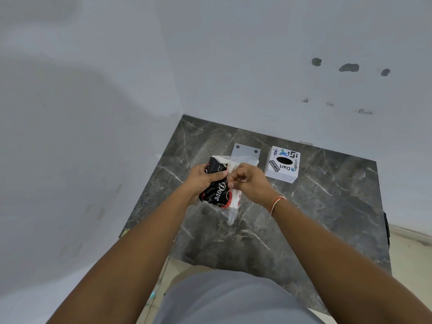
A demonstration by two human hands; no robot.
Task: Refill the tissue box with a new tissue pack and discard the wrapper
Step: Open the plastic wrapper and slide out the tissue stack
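One dark grey marble-patterned countertop (304, 218) in white-walled corner. One white cube tissue box (282, 168) with stickers, oval slot up, standing on counter at right rear. One flat grey plate (245, 151) with two holes, just left of box. One black-and-red plastic-wrapped tissue pack (216, 191), held above counter, long axis running near-to-far, tilted. Left hand (202, 181) clamped round pack. Right hand (249, 181), orange thread at wrist, pinching clear wrapper edge.

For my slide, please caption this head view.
Both hands tear open a tissue pack beside the tissue box.
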